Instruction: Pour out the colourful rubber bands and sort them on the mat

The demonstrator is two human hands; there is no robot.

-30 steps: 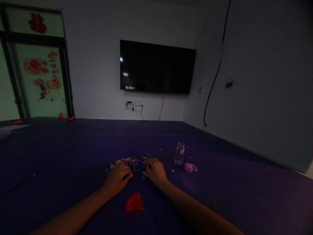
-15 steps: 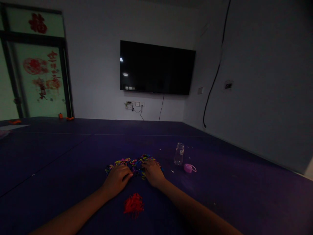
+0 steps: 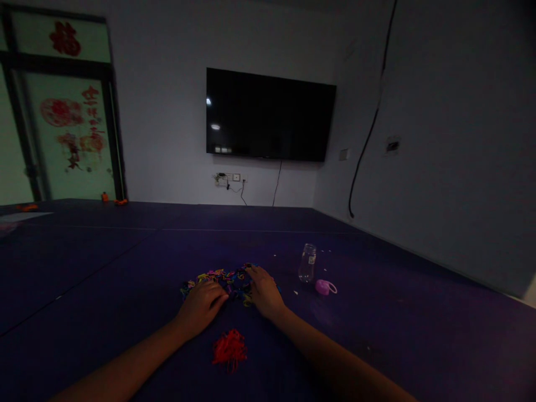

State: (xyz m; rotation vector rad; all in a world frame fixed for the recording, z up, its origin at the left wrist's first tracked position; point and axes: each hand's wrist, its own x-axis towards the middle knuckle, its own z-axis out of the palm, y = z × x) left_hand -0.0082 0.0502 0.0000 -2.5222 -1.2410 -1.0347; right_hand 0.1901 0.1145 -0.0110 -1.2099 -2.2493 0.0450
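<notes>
- Left hand (image 3: 201, 305) and right hand (image 3: 266, 295) held apart over mixed coloured loops (image 3: 231, 279); any pinch cannot be told.
- Red loops (image 3: 230, 349) already separated, heaped nearer the body.

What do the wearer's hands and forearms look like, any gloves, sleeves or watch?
Both the left hand and right hand are ungloved. The left forearm and right forearm are bare out to the picture's edge, with no sleeve in view. No watch, bracelet, cable or marking shows on either side. Too dim to tell about rings or nail polish.
</notes>
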